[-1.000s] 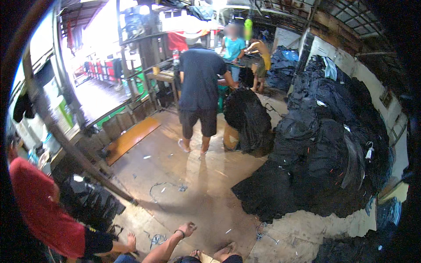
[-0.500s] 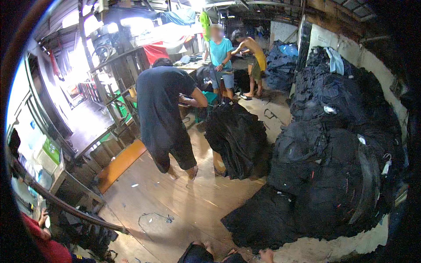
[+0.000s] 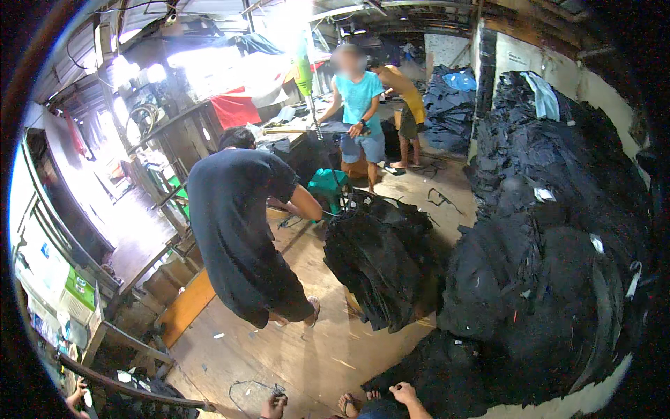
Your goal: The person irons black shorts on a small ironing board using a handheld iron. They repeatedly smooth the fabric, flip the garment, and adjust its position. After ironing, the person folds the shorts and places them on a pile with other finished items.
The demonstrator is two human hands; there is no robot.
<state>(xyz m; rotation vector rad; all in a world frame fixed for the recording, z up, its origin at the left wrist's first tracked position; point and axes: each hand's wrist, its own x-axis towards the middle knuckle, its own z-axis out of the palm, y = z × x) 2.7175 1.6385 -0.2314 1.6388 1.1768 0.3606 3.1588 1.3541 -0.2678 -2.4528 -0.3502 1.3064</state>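
Observation:
My left hand [image 3: 274, 405] is at the lower edge with its fingers curled around something small and dark that I cannot make out. Just beyond it, a thin dark cord [image 3: 241, 385] lies looped on the wooden floor. To the right, my right hand [image 3: 403, 392] has its fingers drawn together beside the front edge of a flat spread of black cloth [image 3: 433, 366]. Whether a small thing is pinched there is too small to tell. Between my hands, sandalled feet [image 3: 349, 405] show on the floor.
A large heap of black cloth [image 3: 530, 279] fills the right side. A black cloth stack [image 3: 377, 258] stands mid-floor near a teal object [image 3: 328, 187] and a bent-over person in dark clothes [image 3: 241, 230]. Two more people [image 3: 359, 101] are farther back. A rail [image 3: 132, 391] crosses the lower left.
The view has shifted, so the floor and cord sit lower. My left hand has come into view, and my right hand shows more fully. The bent-over person has shifted left and leans differently.

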